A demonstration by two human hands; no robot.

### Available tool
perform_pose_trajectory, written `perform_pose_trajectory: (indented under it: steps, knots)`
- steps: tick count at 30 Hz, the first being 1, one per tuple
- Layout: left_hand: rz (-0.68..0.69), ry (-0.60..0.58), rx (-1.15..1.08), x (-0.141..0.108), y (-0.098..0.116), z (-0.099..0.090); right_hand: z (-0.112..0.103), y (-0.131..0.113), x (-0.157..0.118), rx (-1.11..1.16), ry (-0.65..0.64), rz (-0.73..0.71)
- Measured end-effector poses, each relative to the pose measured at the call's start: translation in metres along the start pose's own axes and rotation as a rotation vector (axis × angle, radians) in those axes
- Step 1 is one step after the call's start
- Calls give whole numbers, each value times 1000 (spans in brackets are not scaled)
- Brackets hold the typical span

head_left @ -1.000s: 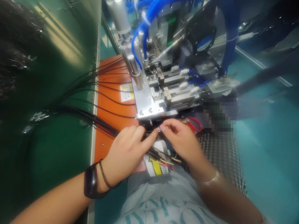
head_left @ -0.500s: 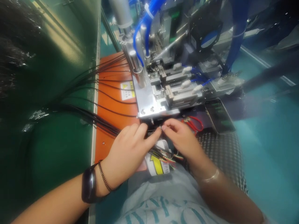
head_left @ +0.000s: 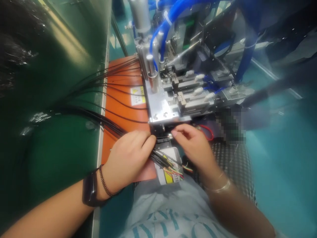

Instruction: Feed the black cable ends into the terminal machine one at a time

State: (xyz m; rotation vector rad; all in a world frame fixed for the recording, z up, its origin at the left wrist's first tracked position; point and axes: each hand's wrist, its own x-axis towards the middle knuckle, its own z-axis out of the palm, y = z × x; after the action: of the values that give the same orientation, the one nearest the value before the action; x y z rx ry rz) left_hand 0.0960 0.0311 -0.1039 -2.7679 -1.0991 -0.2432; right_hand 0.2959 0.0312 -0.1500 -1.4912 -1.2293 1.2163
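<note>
My left hand (head_left: 132,155) is closed, thumb pressed to the side of the index finger, around a thin black cable (head_left: 162,137) that runs across to the right. The cable's small pale end (head_left: 170,135) is pinched between the thumb and index finger of my right hand (head_left: 193,142). Beneath my left hand passes a bundle of black cables (head_left: 111,127). Its stripped ends, with thin coloured wires (head_left: 174,172), fan out over a white label with a yellow arrow (head_left: 169,178).
A metal fixture (head_left: 160,102) with cylinders and blue air hoses (head_left: 178,10) stands ahead on an orange plate (head_left: 119,86). Red-handled tool (head_left: 208,132) lies beyond my right hand, beside a pixelated patch. More black cables cross the plate from the green surface (head_left: 56,148) at left.
My left hand has drawn back to the left from my right hand, and a stretch of cable now shows between them. The right hand keeps its pinch. The view has shifted slightly.
</note>
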Motion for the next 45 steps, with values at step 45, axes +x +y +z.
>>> perform_pose_trajectory:
  steps: [45]
  knots:
    - [-101,112,43,-9,1,-14,-13,-4,-19,-250,-357,-749]
